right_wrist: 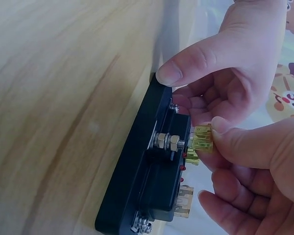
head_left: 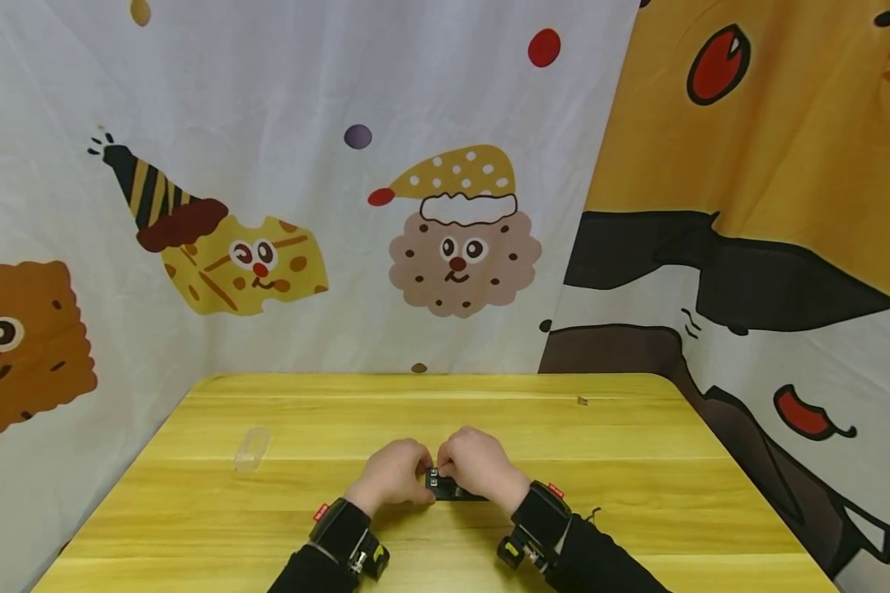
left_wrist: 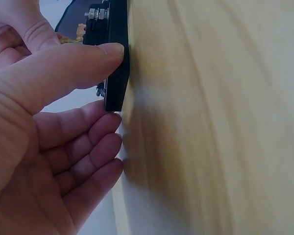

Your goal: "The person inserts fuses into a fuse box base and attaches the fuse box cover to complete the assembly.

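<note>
On yellow table [head_left: 638, 461], left hand [head_left: 389, 478] pinching black fuse block [head_left: 448, 487], right hand [head_left: 478, 465] pinching yellow fuse [right_wrist: 202, 138], clear lid [head_left: 252, 449] apart.

A black fuse block [right_wrist: 137, 181] is laid flat on the tabletop [head_left: 638, 461], toward six o'clock. Steel nuts and studs are carried on it, and yellow blade fuses [right_wrist: 202, 138] are seated upright in its top.

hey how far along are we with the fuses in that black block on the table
Done: the black fuse block lies on the yellow table, and one yellow fuse sits in a lower slot. In hand: the left hand steadies the block with its thumb on the edge while the right hand pinches another yellow fuse at the block. Left: how many slots remain is hidden; a clear cover lies aside.
</note>
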The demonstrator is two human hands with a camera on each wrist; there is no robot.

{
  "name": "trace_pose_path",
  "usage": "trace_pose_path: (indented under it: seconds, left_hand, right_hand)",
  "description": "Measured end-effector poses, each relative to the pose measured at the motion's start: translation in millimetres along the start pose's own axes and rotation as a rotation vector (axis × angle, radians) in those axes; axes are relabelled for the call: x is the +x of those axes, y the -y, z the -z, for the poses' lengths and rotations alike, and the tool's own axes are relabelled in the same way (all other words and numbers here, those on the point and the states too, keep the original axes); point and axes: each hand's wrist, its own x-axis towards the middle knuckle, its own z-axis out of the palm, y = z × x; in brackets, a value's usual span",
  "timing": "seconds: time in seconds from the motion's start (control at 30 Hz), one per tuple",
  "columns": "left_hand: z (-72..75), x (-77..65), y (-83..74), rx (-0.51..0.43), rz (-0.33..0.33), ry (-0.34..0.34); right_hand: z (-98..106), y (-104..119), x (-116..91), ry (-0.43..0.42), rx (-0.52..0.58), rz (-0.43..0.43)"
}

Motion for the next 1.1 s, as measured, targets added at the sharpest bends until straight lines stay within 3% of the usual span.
trace_pose_path:
  seconds: [0.57, 1.1]
  left_hand:
    - [-1.2, -1.2, 1.3, -0.007, 0.003, -0.001]
    - [-1.0, -1.5, 0.3, -0.001, 0.005, -0.016]
  right_hand:
    - [-1.4, 1.1, -2.6, -0.021, 0.012, 0.026]
    - [-1.7, 8.1, -0.4, -0.031, -0.105, 0.102]
